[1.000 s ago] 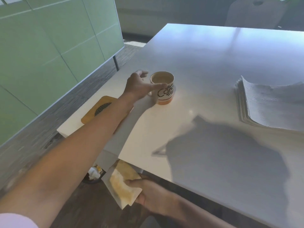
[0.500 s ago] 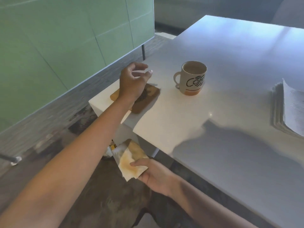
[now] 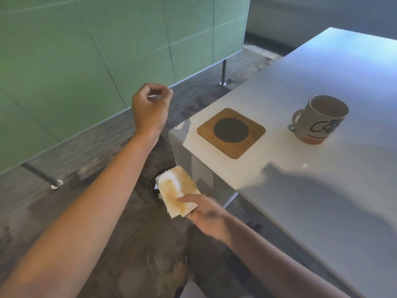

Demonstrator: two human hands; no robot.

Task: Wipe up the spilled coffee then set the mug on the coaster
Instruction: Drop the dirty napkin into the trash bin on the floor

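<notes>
- Right hand (image 3: 204, 214): gripping a folded paper towel (image 3: 177, 193), soft and creased, stained tan-brown, thumb pressing on top; it is hovering below the table's near-left corner, over the floor.
- Left hand (image 3: 150, 108): hanging in the air left of the table, fingers loosely curling toward the thumb, holding nothing.
- Coaster (image 3: 231, 132): a rounded square of brown wood with a dark woven-mesh disc at its centre, lying flat near the corner of the smooth white table (image 3: 300, 211).
- Mug (image 3: 320, 120): a glazed cylinder with a looped handle, dark lettering and an orange base band, standing upright right of the coaster, apart from it.
</notes>
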